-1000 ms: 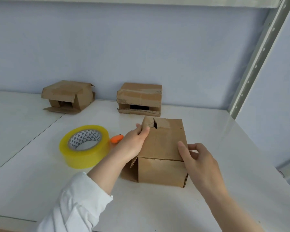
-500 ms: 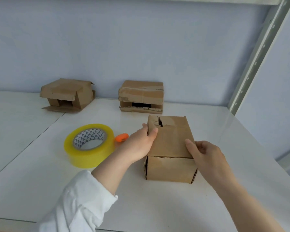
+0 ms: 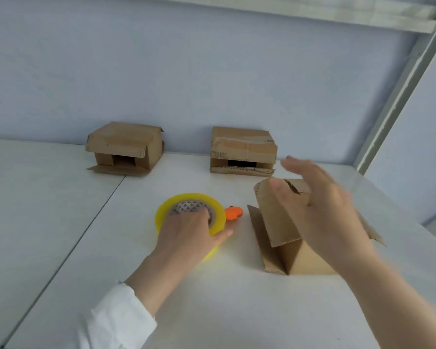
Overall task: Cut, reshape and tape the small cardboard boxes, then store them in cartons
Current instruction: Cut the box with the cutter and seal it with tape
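A small brown cardboard box (image 3: 280, 230) stands on the white table (image 3: 212, 298) right of centre, its top flaps sprung up and apart. My right hand (image 3: 322, 210) hovers above it, blurred, fingers spread, holding nothing. My left hand (image 3: 189, 235) lies over the yellow roll of tape (image 3: 166, 212) left of the box, fingers curled across its near rim with some in the core. An orange cutter (image 3: 233, 213) peeks out behind the roll.
Two more small cardboard boxes stand against the back wall: one with loose flaps (image 3: 125, 148) at the left, one with old tape on it (image 3: 243, 151) at the centre. A metal shelf upright (image 3: 398, 96) rises at the right. A seam (image 3: 86, 230) splits the table.
Both hands have let go of the near box and its top flaps have sprung open. My left hand moved left onto the tape roll; my right hand lifted above the box.
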A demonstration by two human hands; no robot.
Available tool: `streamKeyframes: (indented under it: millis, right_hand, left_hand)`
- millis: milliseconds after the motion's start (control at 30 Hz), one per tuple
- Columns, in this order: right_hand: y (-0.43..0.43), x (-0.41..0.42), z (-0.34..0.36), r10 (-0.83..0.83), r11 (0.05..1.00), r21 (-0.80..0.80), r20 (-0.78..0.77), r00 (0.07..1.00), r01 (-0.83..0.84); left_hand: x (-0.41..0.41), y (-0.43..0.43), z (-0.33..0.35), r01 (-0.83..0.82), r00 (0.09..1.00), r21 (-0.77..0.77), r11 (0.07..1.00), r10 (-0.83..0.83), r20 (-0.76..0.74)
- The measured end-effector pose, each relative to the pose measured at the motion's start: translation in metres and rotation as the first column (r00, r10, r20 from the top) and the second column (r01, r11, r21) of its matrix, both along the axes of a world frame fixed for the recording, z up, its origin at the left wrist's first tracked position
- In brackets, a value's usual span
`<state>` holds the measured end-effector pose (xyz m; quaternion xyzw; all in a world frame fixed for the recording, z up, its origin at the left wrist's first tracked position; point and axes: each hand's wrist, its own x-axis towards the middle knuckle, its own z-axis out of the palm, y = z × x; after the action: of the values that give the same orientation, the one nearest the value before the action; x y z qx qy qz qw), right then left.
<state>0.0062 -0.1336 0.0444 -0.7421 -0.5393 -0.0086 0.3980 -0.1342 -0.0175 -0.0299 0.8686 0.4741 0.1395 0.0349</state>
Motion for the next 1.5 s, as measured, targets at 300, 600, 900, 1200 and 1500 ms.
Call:
streamKeyframes:
  millis: [300,600,900,1200,1500]
  right_hand:
    - [0.051,-0.022,-0.010,0.221,0.936,-0.230,-0.205,0.953,-0.267]
    - [0.078,-0.054,-0.002,0.371,0.918,-0.044,-0.251,0.894,-0.393]
    - [0.078,-0.064,-0.007,0.331,0.943,0.058,-0.259,0.908,-0.327]
    - [0.072,-0.089,-0.026,0.156,0.972,0.219,-0.341,0.927,-0.083]
    - [0.068,-0.084,-0.008,0.084,0.996,0.072,-0.880,0.467,-0.044]
  left_hand:
    - [-0.052,0.004,0.016,0.164,0.708,-0.246,0.955,0.059,0.704]
    - [-0.081,-0.004,0.022,0.298,0.616,-0.471,0.830,0.209,0.759]
    - [-0.072,0.014,0.048,0.355,0.621,-0.483,0.800,0.185,0.762]
    - [-0.057,0.006,0.044,0.191,0.581,-0.407,0.893,0.232,0.780]
    - [-0.050,-0.006,0.042,0.217,0.587,-0.317,0.923,0.136,0.798]
